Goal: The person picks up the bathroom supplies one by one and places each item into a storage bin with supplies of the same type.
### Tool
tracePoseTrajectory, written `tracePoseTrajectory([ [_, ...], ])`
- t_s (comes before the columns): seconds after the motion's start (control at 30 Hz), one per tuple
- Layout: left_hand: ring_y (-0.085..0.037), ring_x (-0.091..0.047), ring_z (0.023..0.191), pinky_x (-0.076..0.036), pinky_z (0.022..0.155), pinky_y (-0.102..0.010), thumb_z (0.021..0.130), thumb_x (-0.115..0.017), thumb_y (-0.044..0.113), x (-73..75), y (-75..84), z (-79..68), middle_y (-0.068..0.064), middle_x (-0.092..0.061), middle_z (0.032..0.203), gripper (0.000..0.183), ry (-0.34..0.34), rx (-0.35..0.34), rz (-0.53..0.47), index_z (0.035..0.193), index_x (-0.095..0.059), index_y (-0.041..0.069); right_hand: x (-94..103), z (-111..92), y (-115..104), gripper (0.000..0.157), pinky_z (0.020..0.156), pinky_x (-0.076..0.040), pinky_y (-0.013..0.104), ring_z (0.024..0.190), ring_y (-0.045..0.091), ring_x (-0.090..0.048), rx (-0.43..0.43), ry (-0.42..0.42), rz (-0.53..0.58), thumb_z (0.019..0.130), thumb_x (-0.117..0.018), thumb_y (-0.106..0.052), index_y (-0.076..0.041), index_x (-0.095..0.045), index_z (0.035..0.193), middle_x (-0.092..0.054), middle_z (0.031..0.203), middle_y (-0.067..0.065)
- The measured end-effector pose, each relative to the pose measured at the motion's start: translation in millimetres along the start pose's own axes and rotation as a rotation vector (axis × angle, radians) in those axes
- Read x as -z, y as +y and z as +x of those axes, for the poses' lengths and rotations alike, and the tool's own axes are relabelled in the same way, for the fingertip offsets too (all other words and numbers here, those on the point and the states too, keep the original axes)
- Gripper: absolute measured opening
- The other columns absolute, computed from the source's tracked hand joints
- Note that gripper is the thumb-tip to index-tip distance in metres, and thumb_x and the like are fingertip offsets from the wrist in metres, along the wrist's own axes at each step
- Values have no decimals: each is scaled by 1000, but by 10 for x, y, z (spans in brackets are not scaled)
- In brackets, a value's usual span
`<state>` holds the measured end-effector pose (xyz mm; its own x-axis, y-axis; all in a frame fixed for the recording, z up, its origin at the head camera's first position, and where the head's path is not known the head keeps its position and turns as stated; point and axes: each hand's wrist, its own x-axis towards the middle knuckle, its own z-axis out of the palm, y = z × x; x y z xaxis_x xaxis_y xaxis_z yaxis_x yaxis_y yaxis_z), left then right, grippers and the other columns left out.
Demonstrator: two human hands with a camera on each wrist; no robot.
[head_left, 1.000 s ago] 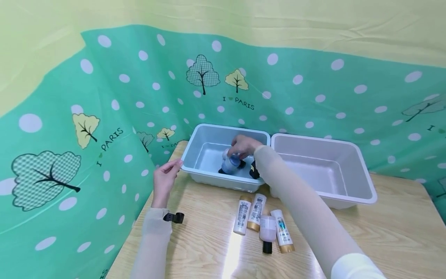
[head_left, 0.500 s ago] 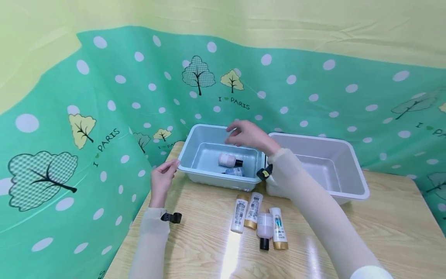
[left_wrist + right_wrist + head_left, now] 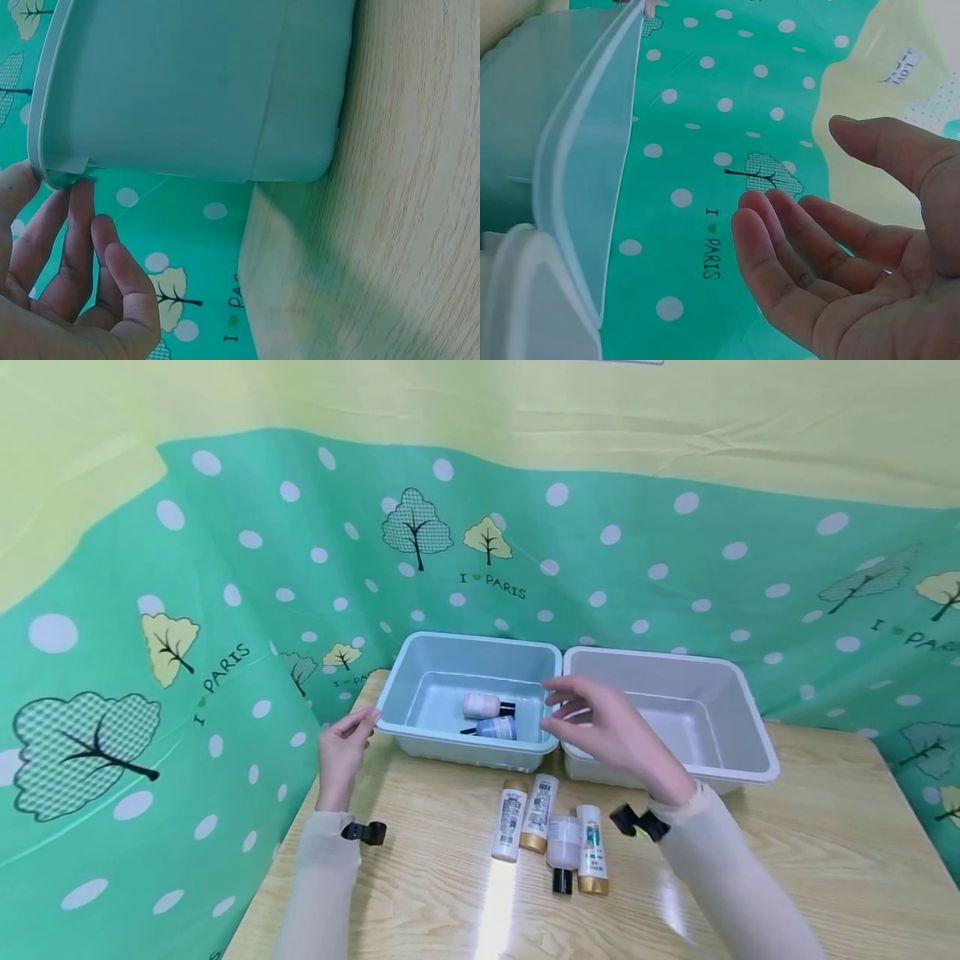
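Observation:
My left hand (image 3: pixel 345 756) pinches the left front corner of the light blue bin (image 3: pixel 450 747) between thumb and fingers; the left wrist view shows the thumb on its rim (image 3: pixel 41 112). Inside that bin lie a pink bottle with a black cap (image 3: pixel 481 705) and, in front of it, a blue bottle (image 3: pixel 498 727). My right hand (image 3: pixel 611 727) hovers over the place where the two bins meet, holding nothing. Its fingers are relaxed and spread from the thumb, as the right wrist view also shows (image 3: pixel 855 262).
A grey bin (image 3: pixel 675 710) stands right of the blue one. In front, on the wooden table (image 3: pixel 427 877), lie white tubes with gold caps (image 3: pixel 509 822) and another pink bottle with a black cap (image 3: pixel 564 843). A patterned green curtain (image 3: pixel 300 552) hangs behind.
My right hand has let go of the blue bottle, which now lies in the blue bin, and has risen and moved right and toward me. My left hand stays at the bin's corner.

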<state>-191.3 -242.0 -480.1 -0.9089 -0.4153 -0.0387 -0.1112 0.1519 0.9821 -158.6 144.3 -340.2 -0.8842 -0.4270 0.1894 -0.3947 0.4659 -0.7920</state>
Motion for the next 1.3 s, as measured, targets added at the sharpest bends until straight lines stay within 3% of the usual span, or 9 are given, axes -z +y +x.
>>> tracePoseTrajectory([
  [0.1, -25, -62, 97, -51, 76, -29, 88, -77, 44, -2, -6, 2, 1, -72, 103, 45, 1, -7, -1, 118, -75, 11, -19, -240, 62, 47, 87, -55, 40, 97, 19, -66, 4, 38, -2, 92, -76, -18, -6, -59, 134, -67, 115, 6],
  [0.3, -19, -62, 94, -51, 76, -30, 88, -76, 47, 7, -17, 4, 0, -72, 105, 48, -7, -5, 5, 120, -74, 12, -152, -683, 276, 45, 81, -57, 34, 94, 18, -67, -17, 70, 43, 90, -77, -12, -5, -60, 130, -68, 112, 7],
  [0.47, -20, -62, 94, -51, 76, -30, 88, -76, 46, 24, -38, 9, 2, -72, 104, 46, 6, 1, 0, 119, -75, 12, -362, -974, 515, 44, 79, -58, 33, 93, 18, -67, -88, 94, 115, 89, -78, -11, -5, -61, 128, -68, 113, 5],
  [0.67, -21, -63, 93, -52, 75, -30, 87, -77, 45, 19, -40, 11, 3, -73, 102, 45, 9, -9, -16, 118, -76, 13, -686, -1220, 823, 50, 76, -58, 32, 91, 22, -68, -181, 173, 146, 84, -81, -6, -2, -60, 129, -66, 115, 14],
  [0.8, -21, -63, 93, -52, 75, -30, 87, -77, 45, -4, -45, 13, 4, -73, 100, 44, 9, -14, -20, 117, -76, 12, -876, -1331, 943, 54, 74, -58, 30, 92, 27, -67, -281, 202, 165, 82, -82, -1, -2, -60, 131, -64, 119, 17],
  [0.93, -20, -64, 90, -53, 72, -26, 88, -77, 43, -22, -50, 18, 6, -73, 96, 44, 17, -27, -21, 117, -76, 10, -1019, -1376, 980, 56, 72, -57, 28, 91, 23, -66, -393, 212, 181, 81, -83, -4, -5, -60, 132, -64, 118, 12],
  [1.17, -20, -64, 90, -52, 70, -23, 89, -76, 42, -27, -44, 13, 7, -73, 95, 43, 15, -27, -22, 117, -75, 10, -1190, -1376, 1024, 57, 61, -56, 27, 84, 17, -64, -453, 257, 170, 81, -85, -9, -3, -59, 131, -65, 113, 13],
  [1.3, -23, -64, 94, -54, 74, -28, 90, -75, 42, -23, -34, 0, 6, -73, 99, 42, 13, -17, -12, 118, -75, 11, -1254, -1330, 1026, 65, 63, -53, 26, 85, 18, -59, -473, 241, 50, 80, -87, -17, -2, -56, 136, -63, 115, 11],
])
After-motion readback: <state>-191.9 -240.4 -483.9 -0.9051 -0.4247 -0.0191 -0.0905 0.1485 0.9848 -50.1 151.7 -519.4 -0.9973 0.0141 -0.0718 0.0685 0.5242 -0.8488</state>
